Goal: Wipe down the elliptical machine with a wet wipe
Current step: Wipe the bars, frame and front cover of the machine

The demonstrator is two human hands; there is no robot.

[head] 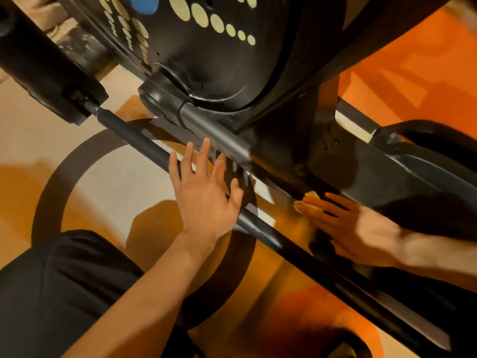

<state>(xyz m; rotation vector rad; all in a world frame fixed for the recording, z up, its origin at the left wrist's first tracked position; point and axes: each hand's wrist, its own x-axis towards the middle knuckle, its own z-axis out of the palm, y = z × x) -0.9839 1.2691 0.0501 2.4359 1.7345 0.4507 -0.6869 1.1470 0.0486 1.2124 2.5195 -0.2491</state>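
The black elliptical machine fills the upper view, its round flywheel cover dotted with pale ovals. A long black rail of it runs diagonally from upper left to lower right. My left hand hovers over or rests on this rail near the middle, fingers spread and straight, holding nothing. My right hand, blurred, presses a pale wet wipe under straight fingers against the rail and frame at the right. Only a small edge of the wipe shows beyond the fingertips.
The floor below is beige and orange with a dark ring pattern. My knee in black cloth sits at the lower left. A thick black pedal arm crosses at the right, and a black cylinder stands at the upper left.
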